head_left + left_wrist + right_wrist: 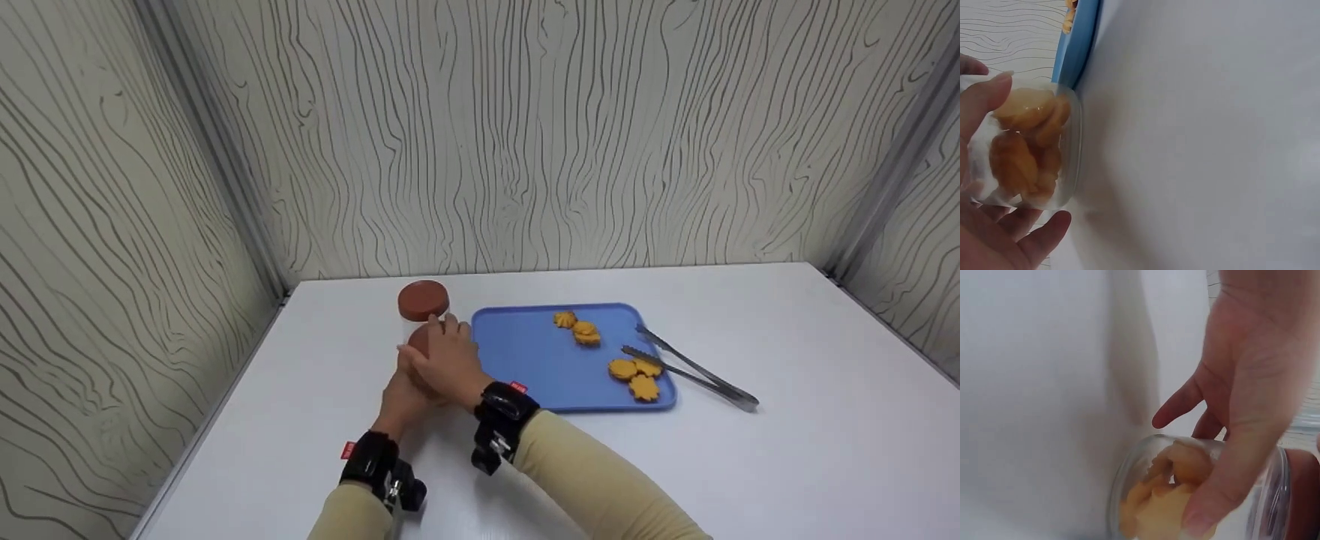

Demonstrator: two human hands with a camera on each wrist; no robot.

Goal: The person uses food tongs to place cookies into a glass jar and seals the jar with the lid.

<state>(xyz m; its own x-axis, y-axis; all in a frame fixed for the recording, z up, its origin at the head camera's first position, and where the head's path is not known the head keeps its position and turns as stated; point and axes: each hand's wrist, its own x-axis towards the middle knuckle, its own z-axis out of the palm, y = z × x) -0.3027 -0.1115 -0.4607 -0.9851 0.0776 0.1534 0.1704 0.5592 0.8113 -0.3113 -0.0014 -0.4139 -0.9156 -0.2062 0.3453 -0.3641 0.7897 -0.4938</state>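
Observation:
A clear jar (1075, 152) with golden cookies (1027, 152) inside stands on the table, topped by a reddish-brown lid (418, 340). My left hand (405, 397) grips the jar's side, its thumb lying across the wall in the left wrist view. Over the top, my right hand (450, 361) holds the lid, with the thumb at its left edge and the fingers across it. Both hands hide most of the jar in the head view. The right wrist view shows the left hand round the jar (1145, 450) and the lid (1302, 495).
Right behind the gripped jar stands a second jar with a matching lid (424, 300). To the right lies a blue tray (517, 360) with several cookies (643, 388). Metal tongs (705, 381) rest across its right rim. Patterned panels (510, 135) enclose the table.

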